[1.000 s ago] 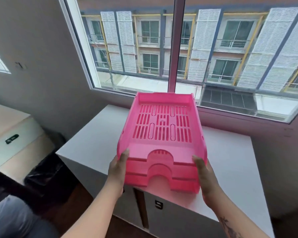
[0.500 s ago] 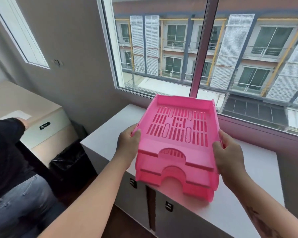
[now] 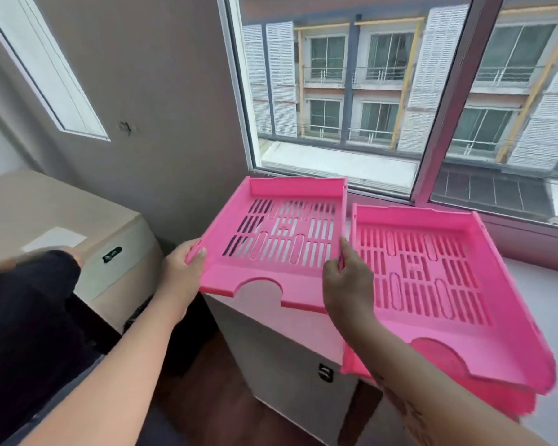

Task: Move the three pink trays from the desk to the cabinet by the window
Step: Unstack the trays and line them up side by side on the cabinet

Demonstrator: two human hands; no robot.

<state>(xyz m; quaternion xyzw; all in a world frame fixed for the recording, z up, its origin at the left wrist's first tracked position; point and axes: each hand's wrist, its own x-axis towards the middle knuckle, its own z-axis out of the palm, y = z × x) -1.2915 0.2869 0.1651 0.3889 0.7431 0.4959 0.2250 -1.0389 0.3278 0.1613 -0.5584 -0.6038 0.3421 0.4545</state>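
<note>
I hold one pink slotted tray point(image 3: 281, 243) in the air over the left end of the white cabinet point(image 3: 281, 355) by the window. My left hand point(image 3: 182, 272) grips its left edge and my right hand point(image 3: 345, 281) grips its right edge. To the right, a stack of pink trays point(image 3: 432, 284) rests on the cabinet top, its front overhanging the cabinet edge. A second tray's rim point(image 3: 509, 403) shows beneath the top one. The held tray is level and apart from the stack.
The window point(image 3: 384, 101) runs along the back of the cabinet. A beige desk point(image 3: 45, 207) with a white paper stands at left. Another person in dark clothing point(image 3: 23, 323) sits at lower left. Dark wood floor lies below.
The top tray has come off the stack and moved left, held in both hands. The stack now sits to the right on the cabinet. The view has shifted left and closer.
</note>
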